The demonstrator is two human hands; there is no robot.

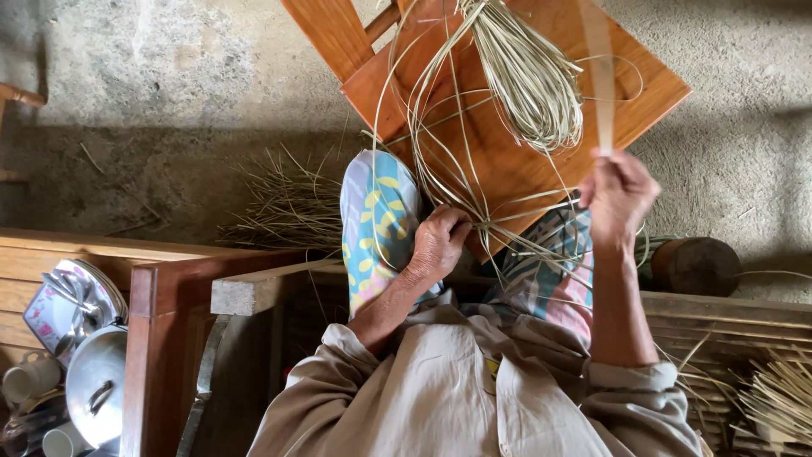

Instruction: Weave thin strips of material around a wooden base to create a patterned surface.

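Observation:
My left hand (437, 241) pinches the crossing point of several thin pale cane strands (484, 222) between my knees. My right hand (618, 193) is raised and closed on a flat pale strip (599, 76) that runs straight up out of view. A looped bundle of the same pale strands (529, 80) lies on the seat of a brown wooden chair (516, 165) in front of me, with loose strands curling around it. My knees are covered in patterned cloth (376, 220).
Dry straw litter (288, 207) lies on the concrete floor at left. A wooden bench frame (245, 292) is below my left arm. Metal pots, plates and cups (72, 355) sit at bottom left. A round wooden block (695, 265) and more cane strips (774, 398) are at right.

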